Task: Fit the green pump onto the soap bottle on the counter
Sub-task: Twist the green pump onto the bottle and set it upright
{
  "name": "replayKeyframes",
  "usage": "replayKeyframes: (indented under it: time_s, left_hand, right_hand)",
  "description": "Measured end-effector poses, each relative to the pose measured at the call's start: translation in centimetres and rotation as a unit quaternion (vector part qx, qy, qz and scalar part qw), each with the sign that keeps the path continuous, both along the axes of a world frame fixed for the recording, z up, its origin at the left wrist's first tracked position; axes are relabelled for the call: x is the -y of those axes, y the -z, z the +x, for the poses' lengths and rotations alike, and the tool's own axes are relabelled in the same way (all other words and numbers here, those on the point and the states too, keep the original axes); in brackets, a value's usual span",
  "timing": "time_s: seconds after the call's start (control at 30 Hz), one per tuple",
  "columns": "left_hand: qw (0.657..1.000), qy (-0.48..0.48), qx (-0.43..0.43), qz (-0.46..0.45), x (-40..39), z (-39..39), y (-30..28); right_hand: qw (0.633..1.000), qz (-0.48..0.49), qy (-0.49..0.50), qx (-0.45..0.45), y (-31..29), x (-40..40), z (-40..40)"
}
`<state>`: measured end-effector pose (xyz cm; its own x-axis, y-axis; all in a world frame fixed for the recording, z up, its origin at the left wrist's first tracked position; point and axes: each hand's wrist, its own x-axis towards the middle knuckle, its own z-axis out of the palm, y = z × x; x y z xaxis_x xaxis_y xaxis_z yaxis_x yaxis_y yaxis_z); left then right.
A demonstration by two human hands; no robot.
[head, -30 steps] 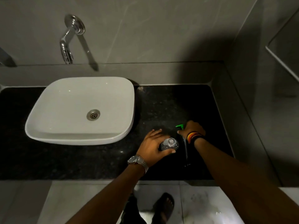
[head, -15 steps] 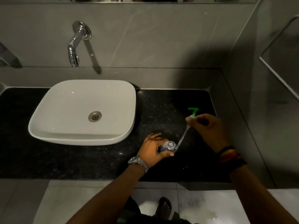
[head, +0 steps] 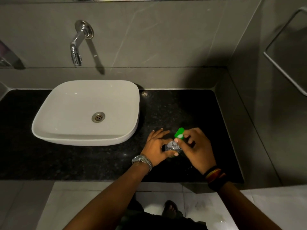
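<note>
A small clear soap bottle (head: 172, 147) stands on the black granite counter (head: 83, 160), right of the basin. My left hand (head: 157, 146), with a metal watch on the wrist, wraps around the bottle's body. The green pump (head: 179, 133) sits directly over the bottle's neck, its head pointing up and away. My right hand (head: 196, 149) pinches the pump at its collar, thumb against the bottle's mouth. The pump's dip tube is out of sight, hidden inside the bottle or behind my fingers.
A white countertop basin (head: 86, 112) fills the counter's left half under a chrome wall tap (head: 78, 45). Grey tiled walls close the back and the right side. A towel rail (head: 282, 52) hangs on the right wall. My sandalled foot (head: 170, 209) shows below the counter edge.
My right hand has brought the pump from up and to the right down onto the bottle's neck, and the long tube seen earlier is no longer visible. My left hand has kept hold of the bottle.
</note>
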<state>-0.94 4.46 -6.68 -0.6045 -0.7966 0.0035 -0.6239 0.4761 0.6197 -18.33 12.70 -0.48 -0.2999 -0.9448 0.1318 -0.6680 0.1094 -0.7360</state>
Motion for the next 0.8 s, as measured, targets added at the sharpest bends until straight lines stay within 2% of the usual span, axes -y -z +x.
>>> replayKeyframes:
  time_s: [0.17, 0.27, 0.43, 0.5, 0.8]
  left_hand:
    - [1.000, 0.007, 0.014, 0.004, 0.0, 0.0, 0.0]
    - [1.000, 0.006, 0.010, 0.005, 0.1, 0.0, 0.0]
    - [1.000, 0.011, 0.005, -0.005, 0.2, 0.1, 0.2]
    - [1.000, 0.014, 0.012, -0.005, 0.3, 0.0, 0.1]
    - [0.999, 0.022, 0.032, -0.001, 0.3, 0.1, -0.5]
  right_hand:
    - [0.997, 0.030, -0.040, -0.054, 2.6, -0.1, 0.9]
    - [0.996, 0.029, -0.007, -0.090, 2.6, 0.1, 0.9]
    - [0.994, 0.066, 0.035, -0.075, 2.3, 0.4, 1.2]
    - [0.996, 0.069, 0.016, -0.060, 2.3, 0.5, 1.1]
    - [0.991, 0.026, -0.083, -0.103, 2.7, 0.4, 0.1]
